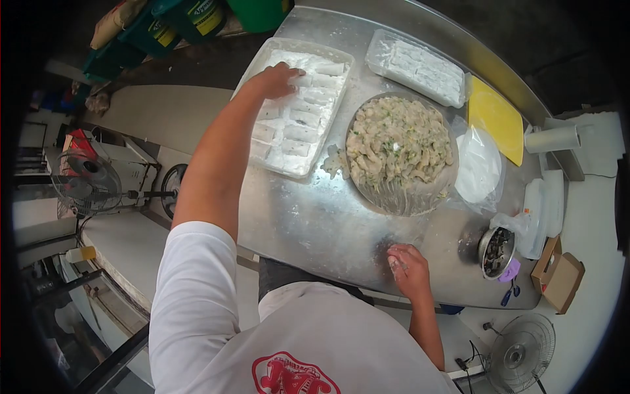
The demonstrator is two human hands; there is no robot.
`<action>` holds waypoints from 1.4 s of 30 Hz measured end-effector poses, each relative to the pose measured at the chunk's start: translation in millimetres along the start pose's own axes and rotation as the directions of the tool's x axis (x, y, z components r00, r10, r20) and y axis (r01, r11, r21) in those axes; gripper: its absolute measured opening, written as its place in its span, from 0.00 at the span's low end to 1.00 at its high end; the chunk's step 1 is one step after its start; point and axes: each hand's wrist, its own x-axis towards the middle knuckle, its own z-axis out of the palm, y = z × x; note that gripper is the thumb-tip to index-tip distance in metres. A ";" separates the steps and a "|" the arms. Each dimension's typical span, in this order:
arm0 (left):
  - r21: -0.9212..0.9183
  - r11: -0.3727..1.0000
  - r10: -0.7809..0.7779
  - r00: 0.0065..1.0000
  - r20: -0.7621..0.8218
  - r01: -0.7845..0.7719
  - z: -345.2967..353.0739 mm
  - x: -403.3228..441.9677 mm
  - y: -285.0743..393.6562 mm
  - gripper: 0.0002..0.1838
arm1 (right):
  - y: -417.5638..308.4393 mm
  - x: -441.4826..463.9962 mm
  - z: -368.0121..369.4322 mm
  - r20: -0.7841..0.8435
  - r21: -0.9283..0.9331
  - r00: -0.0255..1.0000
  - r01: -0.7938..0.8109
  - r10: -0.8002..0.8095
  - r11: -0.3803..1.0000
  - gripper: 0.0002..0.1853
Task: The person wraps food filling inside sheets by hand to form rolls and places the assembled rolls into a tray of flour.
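My left hand reaches over a plastic tray bedded with white powder. Its fingers and thumb close around the end of a pale, powdered roll, among several similar rolls laid in rows. Near the front edge of the metal table, my right hand is curled, with pale paste smeared on its fingers. Whether it holds anything is hidden. A large mound of pale, chunky mixture with green bits sits on a round metal tray, beyond my right hand.
Farther back is a second plastic container filled with powdered pieces. A yellow board and a bag of white material lie right of the mound. A metal bowl with dark pieces and an open cardboard box are at the right end.
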 end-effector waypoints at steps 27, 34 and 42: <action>-0.358 0.925 -0.009 0.949 0.314 0.127 -8.5 -46.7 2.9 0.27 | 2.6 1.8 3.3 0.116 -0.087 0.993 -0.011 0.021 0.996 0.09; -0.069 0.998 0.025 0.902 0.430 0.006 -28.8 -88.6 45.8 0.32 | -3.0 6.4 -0.6 0.094 -0.069 0.995 -0.008 0.014 0.998 0.09; -0.582 0.812 0.065 0.997 0.035 -0.033 -38.9 -69.7 -4.0 0.31 | 3.0 5.1 0.7 0.120 -0.091 0.992 -0.014 0.025 0.996 0.09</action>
